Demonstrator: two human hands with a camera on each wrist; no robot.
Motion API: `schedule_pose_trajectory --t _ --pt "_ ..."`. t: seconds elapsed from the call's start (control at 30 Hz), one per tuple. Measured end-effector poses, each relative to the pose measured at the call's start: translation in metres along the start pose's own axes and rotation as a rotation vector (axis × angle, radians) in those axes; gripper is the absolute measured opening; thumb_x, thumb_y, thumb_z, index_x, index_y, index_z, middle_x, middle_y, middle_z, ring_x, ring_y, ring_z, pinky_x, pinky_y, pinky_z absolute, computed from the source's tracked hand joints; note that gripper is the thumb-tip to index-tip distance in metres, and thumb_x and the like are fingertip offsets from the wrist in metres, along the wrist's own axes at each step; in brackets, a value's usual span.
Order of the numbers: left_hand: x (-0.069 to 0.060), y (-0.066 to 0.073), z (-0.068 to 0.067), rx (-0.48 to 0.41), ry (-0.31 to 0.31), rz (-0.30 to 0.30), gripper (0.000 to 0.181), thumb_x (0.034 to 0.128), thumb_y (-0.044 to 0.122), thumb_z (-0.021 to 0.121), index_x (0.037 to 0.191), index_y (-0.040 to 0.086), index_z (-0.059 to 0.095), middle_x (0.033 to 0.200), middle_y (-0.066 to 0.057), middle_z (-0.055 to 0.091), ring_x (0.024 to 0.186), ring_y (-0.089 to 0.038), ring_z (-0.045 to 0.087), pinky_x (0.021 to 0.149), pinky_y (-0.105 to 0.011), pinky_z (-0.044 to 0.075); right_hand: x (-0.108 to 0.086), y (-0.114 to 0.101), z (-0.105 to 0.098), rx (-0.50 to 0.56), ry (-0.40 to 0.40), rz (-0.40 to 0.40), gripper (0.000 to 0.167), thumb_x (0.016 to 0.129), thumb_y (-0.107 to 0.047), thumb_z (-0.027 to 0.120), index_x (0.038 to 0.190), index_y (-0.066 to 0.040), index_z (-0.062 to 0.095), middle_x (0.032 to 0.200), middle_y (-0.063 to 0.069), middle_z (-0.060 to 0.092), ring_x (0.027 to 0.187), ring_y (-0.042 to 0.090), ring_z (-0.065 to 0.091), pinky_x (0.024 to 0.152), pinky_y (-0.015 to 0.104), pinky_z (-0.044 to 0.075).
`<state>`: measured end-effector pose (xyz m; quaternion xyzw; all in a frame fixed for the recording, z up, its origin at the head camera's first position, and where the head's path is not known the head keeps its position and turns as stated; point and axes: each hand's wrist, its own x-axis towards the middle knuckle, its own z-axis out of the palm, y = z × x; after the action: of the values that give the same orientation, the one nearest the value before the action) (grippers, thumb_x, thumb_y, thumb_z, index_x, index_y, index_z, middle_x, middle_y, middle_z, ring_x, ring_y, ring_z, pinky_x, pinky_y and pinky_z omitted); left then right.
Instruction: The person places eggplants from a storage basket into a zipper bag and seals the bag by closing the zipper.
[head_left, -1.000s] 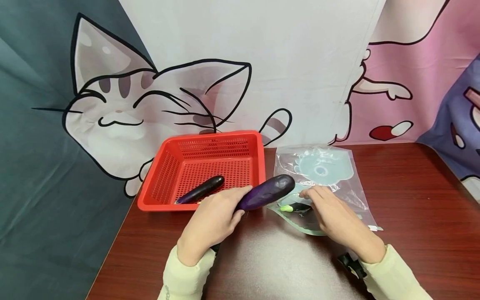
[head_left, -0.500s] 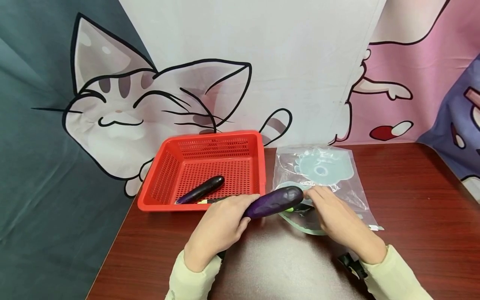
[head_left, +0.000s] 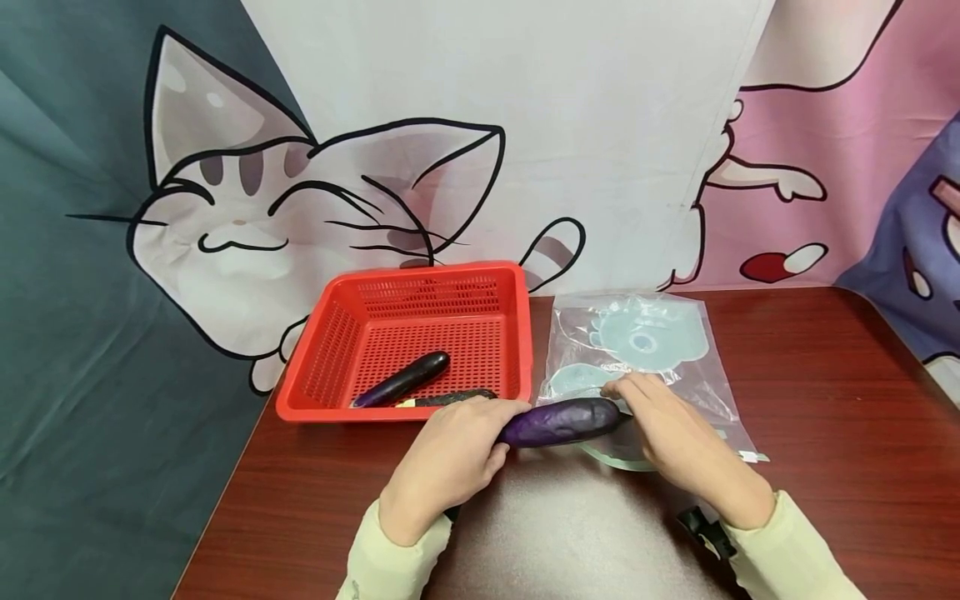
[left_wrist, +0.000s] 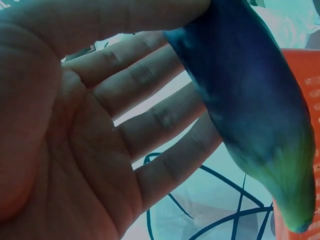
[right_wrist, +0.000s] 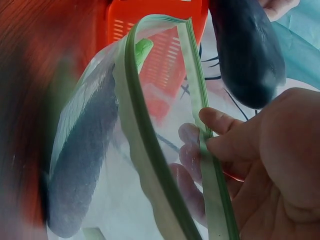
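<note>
The left hand [head_left: 448, 454] holds a purple eggplant [head_left: 562, 422] between thumb and fingers near its green stem end, leaving the blunt end free and aimed rightward at the bag. That grip probably keeps the fingers out of the way of the leading tip. The right hand [head_left: 667, 429] pinches one zip strip [right_wrist: 194, 75] of the clear zip bag [head_left: 708, 379], and the two strips stand apart, so the hold seems meant to keep the mouth from closing. Another eggplant [right_wrist: 85, 155] lies inside the bag, its green stem toward the opening.

Two further eggplants, a glossy one [head_left: 405, 379] and a partly hidden one [head_left: 453, 399], rest in the red basket [head_left: 337, 414], just beside the bag.

The basket sits close to the left edge of the surface [head_left: 810, 392], and both basket and bag reach back near the printed cloth [head_left: 637, 167], which limits movement that way. The basket's right rim stands near the held eggplant. More room shows on the near side and right of the bag.
</note>
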<state>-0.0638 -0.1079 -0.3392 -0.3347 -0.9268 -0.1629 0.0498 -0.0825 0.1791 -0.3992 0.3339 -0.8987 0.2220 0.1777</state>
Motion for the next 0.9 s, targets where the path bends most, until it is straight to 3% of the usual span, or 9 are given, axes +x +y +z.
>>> schedule_pose_trajectory --t 0.47,0.9 --pt "0.002 0.007 0.006 0.056 -0.01 0.051 0.041 0.0806 0.009 0.077 0.121 0.016 0.07 0.11 0.006 0.072 0.09 -0.017 0.065 0.078 -0.035 0.053 -0.001 0.001 0.0 0.008 -0.025 0.009 0.05 0.072 0.021 0.045 0.113 -0.003 0.058 0.111 0.007 0.062 0.105 0.026 0.059 0.087 0.043 0.051" --pt "0.005 0.013 0.013 0.121 -0.017 0.028 0.033 0.0792 0.01 0.076 0.111 0.016 0.072 0.101 0.008 0.072 0.088 -0.015 0.063 0.082 -0.035 0.052 -0.001 0.0 0.001 0.018 -0.029 0.011 0.054 0.068 0.023 0.044 0.114 -0.002 0.059 0.111 0.007 0.062 0.105 0.026 0.058 0.086 0.043 0.052"
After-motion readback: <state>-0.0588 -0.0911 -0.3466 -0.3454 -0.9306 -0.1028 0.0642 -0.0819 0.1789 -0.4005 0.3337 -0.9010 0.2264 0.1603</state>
